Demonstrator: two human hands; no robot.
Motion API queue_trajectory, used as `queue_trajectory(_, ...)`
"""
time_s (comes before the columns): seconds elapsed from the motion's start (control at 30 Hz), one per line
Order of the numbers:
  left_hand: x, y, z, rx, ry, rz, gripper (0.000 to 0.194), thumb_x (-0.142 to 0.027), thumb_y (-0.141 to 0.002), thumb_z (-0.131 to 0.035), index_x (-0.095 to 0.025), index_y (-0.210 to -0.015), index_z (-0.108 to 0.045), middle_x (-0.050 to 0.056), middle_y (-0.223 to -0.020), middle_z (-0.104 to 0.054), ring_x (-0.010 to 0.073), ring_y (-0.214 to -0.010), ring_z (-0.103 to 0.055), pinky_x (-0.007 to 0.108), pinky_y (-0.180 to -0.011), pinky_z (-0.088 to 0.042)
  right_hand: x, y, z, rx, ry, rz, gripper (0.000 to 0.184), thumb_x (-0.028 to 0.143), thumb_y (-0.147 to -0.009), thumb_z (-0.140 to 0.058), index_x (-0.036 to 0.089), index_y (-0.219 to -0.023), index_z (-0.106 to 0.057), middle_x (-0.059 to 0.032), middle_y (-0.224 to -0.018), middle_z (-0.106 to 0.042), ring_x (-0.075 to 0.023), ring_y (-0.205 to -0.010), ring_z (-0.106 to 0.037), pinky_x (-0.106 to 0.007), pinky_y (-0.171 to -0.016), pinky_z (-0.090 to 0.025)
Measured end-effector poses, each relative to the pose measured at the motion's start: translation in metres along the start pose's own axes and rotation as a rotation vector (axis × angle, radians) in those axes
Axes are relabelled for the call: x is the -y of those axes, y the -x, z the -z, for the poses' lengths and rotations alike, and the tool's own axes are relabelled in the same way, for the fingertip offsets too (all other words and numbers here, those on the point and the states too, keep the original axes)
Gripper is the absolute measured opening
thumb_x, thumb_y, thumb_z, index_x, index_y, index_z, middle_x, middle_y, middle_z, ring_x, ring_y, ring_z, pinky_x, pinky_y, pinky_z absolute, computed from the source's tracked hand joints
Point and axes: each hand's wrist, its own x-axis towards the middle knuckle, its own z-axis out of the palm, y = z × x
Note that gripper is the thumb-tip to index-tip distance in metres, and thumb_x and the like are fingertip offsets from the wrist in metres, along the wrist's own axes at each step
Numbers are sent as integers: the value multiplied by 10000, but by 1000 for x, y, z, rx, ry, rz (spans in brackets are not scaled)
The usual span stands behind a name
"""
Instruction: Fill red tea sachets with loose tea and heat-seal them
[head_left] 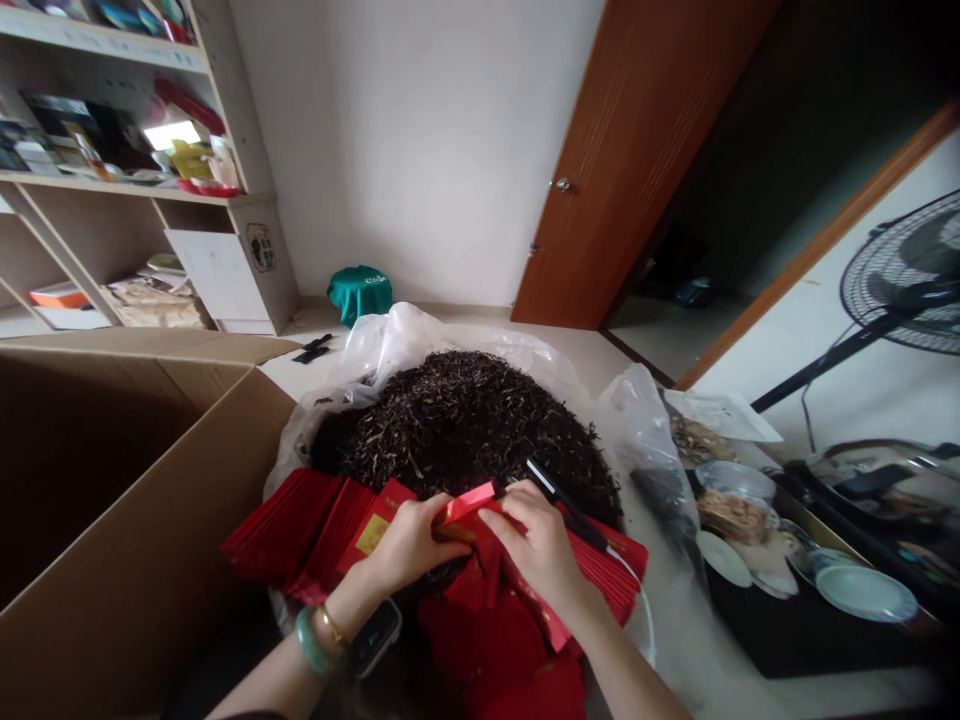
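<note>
Both hands meet over the near edge of a heap of dark dried shreds (465,420), holding one red paper packet (471,497) between them. My left hand (409,540) pinches its left side; my right hand (536,530) grips the right side, thumb across the front. The packet's upper edge is raised. A fanned stack of red packets (277,530) lies left of my left hand, one showing a gold patch. More red packets (611,575) stand in a row to the right, and several red ones (487,640) lie below my hands. Beside my right hand rests a slim black device (559,495) with a white cable.
Clear plastic sheeting (637,410) surrounds the heap. An open cardboard box (150,500) stands close on the left. To the right are a clear tub (735,490), pale lids (862,585) and a fan (911,280). A green-covered stool (360,292) stands by the wall.
</note>
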Motion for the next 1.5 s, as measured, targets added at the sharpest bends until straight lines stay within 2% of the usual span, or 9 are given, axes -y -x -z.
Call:
queue_trajectory(0.1,0,0,-4,-31,-74,-2,231,-278,-642,-757,-177,-704,-559,-46,-610,-622,128,-584,-547,195,-517,-337,-1,1,-5,19,-37,-59,372,322,-954,-451,206,-614,-544,-13,-625,-568,-166,-670,-542,-267,-616,-461)
queue_trajectory(0.2,2,0,-7,-55,-100,0,231,-280,-645,-757,-179,-683,-553,-47,-589,-604,128,-566,-537,202,-518,-334,-2,3,-8,65,-64,-115,346,322,-944,-458,204,-629,-540,-13,-646,-574,-161,-656,-553,-261,-599,-469)
queue_trajectory(0.33,6,0,-12,-48,75,-1,252,-311,-657,-755,-168,-773,-583,-21,-696,-669,152,-645,-594,208,-568,-405,-3,6,-12,-67,15,-144,139,325,-878,-568,190,-874,-605,-59,-820,-645,-202,-766,-603,-319,-688,-514)
queue_trajectory(0.4,7,1,-15,-62,110,1,265,-314,-660,-749,-160,-801,-587,-15,-720,-674,156,-664,-597,213,-581,-415,-3,6,-12,-115,90,-98,191,329,-842,-626,181,-963,-622,-86,-885,-661,-242,-859,-604,-380,-781,-514)
queue_trajectory(0.63,8,2,-18,-66,38,-3,247,-328,-678,-720,-166,-739,-544,-46,-627,-604,117,-583,-517,199,-527,-350,0,5,-9,16,110,-60,129,259,-844,-645,167,-919,-695,-98,-930,-672,-235,-898,-604,-380,-800,-511)
queue_trajectory(0.87,7,3,-20,-1,59,-32,278,-281,-662,-717,-163,-890,-610,-9,-731,-676,149,-640,-569,220,-582,-412,3,4,-9,133,40,20,95,193,-861,-620,219,-832,-707,-44,-912,-725,-209,-912,-638,-402,-906,-475)
queue_trajectory(1.1,7,4,-24,-8,105,-2,345,-326,-623,-762,-157,-885,-615,-6,-734,-670,154,-650,-566,225,-589,-418,1,5,-7,169,90,4,176,183,-873,-576,158,-1000,-696,-120,-1017,-712,-235,-982,-639,-415,-917,-511)
queue_trajectory(1.33,-1,1,-24,-4,595,-2,415,-502,-739,-673,-138,-938,-675,50,-877,-706,201,-827,-610,272,-747,-483,-1,6,-9,165,-60,-107,255,155,-887,-512,223,-1097,-641,-69,-1047,-714,-200,-975,-666,-350,-890,-534)
queue_trajectory(1.5,-5,2,-23,-90,864,154,427,-527,-697,-721,-143,-885,-721,40,-809,-721,176,-736,-631,247,-694,-484,-3,8,-17,-49,-188,-220,464,234,-844,-583,220,-1298,-486,-96,-1138,-646,-185,-923,-660,-328,-830,-547)
